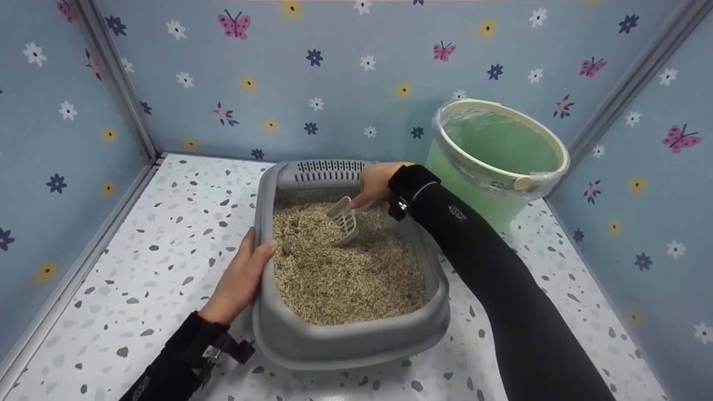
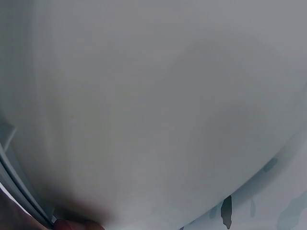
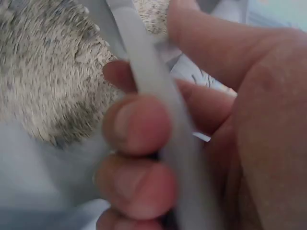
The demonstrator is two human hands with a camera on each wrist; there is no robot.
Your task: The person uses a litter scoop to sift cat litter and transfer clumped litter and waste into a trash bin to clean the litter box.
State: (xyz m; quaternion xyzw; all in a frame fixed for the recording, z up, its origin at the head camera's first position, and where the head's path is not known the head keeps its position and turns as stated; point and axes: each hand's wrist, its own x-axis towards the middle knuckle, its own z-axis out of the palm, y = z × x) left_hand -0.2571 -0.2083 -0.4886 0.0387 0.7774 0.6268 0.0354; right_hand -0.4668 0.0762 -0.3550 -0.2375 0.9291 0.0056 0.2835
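A grey litter box [image 1: 351,348] filled with tan pellet litter [image 1: 351,284] stands on the speckled surface. My right hand [image 1: 379,182] grips the handle of a pale slotted litter scoop [image 1: 346,223], whose head is tilted in the litter towards the back of the box. Up close in the right wrist view, fingers [image 3: 139,124] curl round the scoop's handle [image 3: 153,76]. My left hand [image 1: 242,278] holds the box's left side, thumb over the rim and fingers outside. The left wrist view mostly shows the box's outer wall [image 2: 144,110], with only fingertips at the bottom edge.
A green bin [image 1: 473,184] with a cream rim and a clear plastic liner stands behind the box to the right. Flower-patterned panels [image 1: 334,72] enclose the back and both sides. The white speckled surface [image 1: 167,245] extends around the box.
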